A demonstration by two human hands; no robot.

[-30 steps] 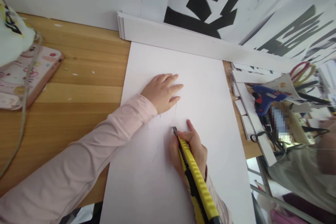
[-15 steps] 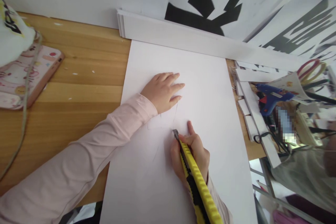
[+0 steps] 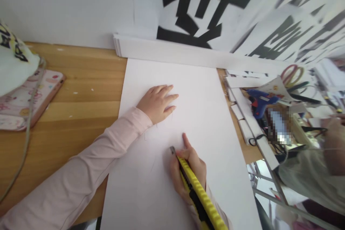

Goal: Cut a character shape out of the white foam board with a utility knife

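Observation:
A large white sheet (image 3: 196, 90) lies on the wooden table, with a few thin lines marked on it. My left hand (image 3: 156, 104) rests flat on the sheet, fingers spread, palm down. Gripped in my right hand (image 3: 192, 167) is a yellow and black utility knife (image 3: 198, 188). Its short blade points away from me, close above the sheet, below the marked lines; whether the tip touches I cannot tell. My right index finger stretches forward beside the knife.
A phone in a pink case (image 3: 32, 97) lies at the left under a cable (image 3: 29, 115). White boards (image 3: 167, 50) stand along the back. At the right are a blue glue gun (image 3: 261, 102), scissors (image 3: 292, 75) and white strips. Another person's arm (image 3: 334, 143) shows at the right edge.
The view has shifted, so the scene sits lower and further left. My right hand has drawn the knife slightly back towards me, away from the marked line. My left hand stays on the sheet.

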